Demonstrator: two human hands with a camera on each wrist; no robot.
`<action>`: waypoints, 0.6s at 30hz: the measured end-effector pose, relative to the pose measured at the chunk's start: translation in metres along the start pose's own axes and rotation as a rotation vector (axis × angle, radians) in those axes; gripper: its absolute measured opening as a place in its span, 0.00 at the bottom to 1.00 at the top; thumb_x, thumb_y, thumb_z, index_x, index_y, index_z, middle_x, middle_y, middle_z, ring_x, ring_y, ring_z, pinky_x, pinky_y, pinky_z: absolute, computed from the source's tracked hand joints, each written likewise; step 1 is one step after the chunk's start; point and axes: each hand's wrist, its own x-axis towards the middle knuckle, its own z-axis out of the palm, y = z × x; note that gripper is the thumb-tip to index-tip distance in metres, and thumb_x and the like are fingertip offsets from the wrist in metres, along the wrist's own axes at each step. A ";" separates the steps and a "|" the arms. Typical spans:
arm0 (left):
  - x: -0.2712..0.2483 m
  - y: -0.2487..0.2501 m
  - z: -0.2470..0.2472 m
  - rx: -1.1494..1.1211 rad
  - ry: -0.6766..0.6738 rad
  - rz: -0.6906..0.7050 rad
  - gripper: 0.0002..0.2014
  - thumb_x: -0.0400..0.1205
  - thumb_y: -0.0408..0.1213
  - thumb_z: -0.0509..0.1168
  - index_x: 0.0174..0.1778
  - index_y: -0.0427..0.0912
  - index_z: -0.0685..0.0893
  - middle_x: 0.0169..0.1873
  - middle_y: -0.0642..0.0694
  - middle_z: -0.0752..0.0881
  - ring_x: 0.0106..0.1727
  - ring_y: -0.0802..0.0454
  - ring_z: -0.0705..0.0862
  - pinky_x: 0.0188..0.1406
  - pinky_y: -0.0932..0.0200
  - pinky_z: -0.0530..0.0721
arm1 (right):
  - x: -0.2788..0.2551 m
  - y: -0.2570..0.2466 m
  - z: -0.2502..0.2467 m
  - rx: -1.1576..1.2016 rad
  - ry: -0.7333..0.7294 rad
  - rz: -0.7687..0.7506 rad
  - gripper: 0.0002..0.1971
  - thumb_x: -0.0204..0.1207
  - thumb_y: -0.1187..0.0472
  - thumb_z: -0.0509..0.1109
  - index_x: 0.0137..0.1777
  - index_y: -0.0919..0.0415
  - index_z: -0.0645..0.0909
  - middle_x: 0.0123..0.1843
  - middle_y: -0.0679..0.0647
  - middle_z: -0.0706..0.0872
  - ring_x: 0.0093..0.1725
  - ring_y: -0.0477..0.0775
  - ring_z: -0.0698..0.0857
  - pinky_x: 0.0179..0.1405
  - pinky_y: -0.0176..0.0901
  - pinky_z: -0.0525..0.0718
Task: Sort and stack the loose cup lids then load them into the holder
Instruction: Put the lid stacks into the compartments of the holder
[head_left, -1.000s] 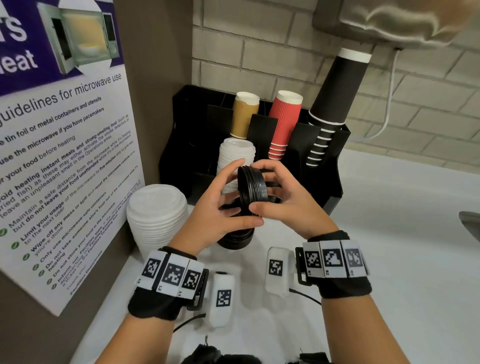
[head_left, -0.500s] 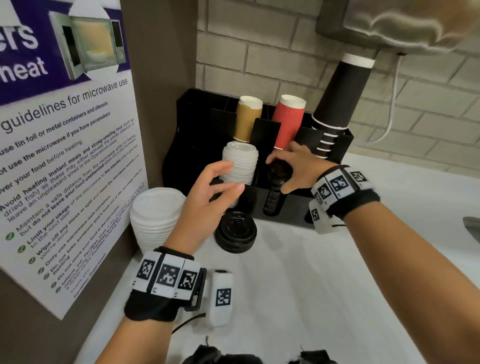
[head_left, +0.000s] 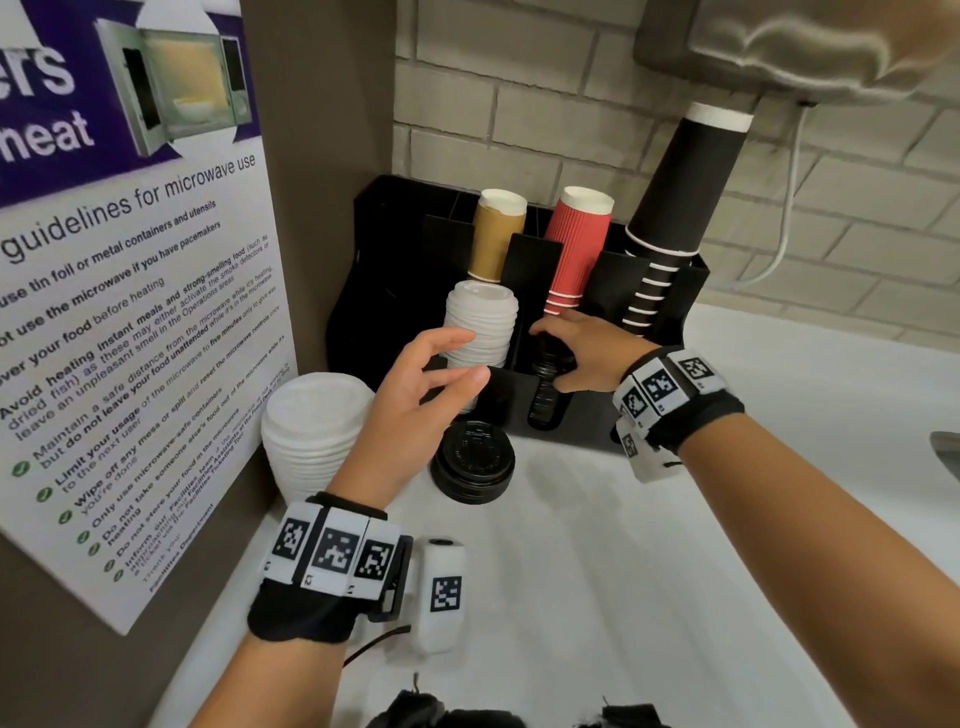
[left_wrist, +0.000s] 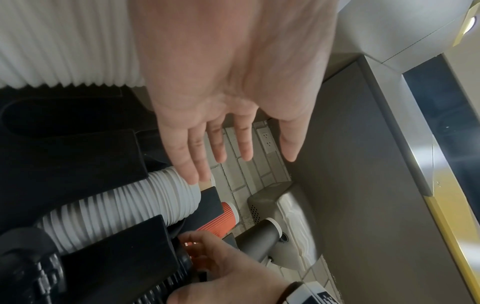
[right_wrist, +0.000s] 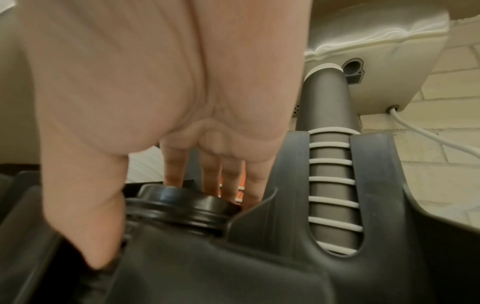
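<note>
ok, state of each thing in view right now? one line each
left hand: open, holds nothing, raised over the counter
right hand: grips the black lids in the slot
black lid stack in holder: on edge in a front slot
black lid stack on counter: flat, loose, untouched
white lids in holder: loaded in the left slot
white lid stack: loose, beside the holder

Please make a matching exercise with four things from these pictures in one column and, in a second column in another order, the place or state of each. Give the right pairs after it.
Things:
1. left hand
2. right hand
3. large white lid stack
4. loose black lids

Places or states:
A. on the counter in front of the holder
B. on the black lid stack in a holder slot
C. open, holding nothing
D. on the counter beside the poster

Pairs: 1-C, 2-B, 3-D, 4-A
</note>
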 end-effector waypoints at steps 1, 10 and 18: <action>0.000 0.000 0.000 0.004 -0.002 0.001 0.20 0.75 0.51 0.68 0.64 0.59 0.79 0.69 0.56 0.78 0.64 0.55 0.84 0.68 0.44 0.81 | -0.001 -0.001 0.001 -0.012 0.004 -0.002 0.38 0.69 0.66 0.76 0.79 0.55 0.66 0.72 0.57 0.70 0.67 0.58 0.74 0.63 0.46 0.77; -0.002 0.000 -0.002 0.008 0.001 0.007 0.20 0.75 0.51 0.68 0.65 0.58 0.79 0.69 0.56 0.78 0.64 0.55 0.84 0.63 0.48 0.85 | -0.010 -0.007 0.019 -0.072 0.089 0.058 0.35 0.72 0.62 0.75 0.79 0.58 0.67 0.72 0.59 0.70 0.69 0.60 0.74 0.65 0.52 0.78; 0.000 0.001 -0.004 -0.021 0.040 0.039 0.18 0.76 0.48 0.68 0.62 0.56 0.80 0.66 0.55 0.80 0.62 0.56 0.85 0.58 0.54 0.85 | -0.033 -0.060 0.027 0.128 0.260 -0.167 0.22 0.72 0.54 0.73 0.65 0.58 0.77 0.56 0.55 0.78 0.57 0.59 0.80 0.56 0.50 0.79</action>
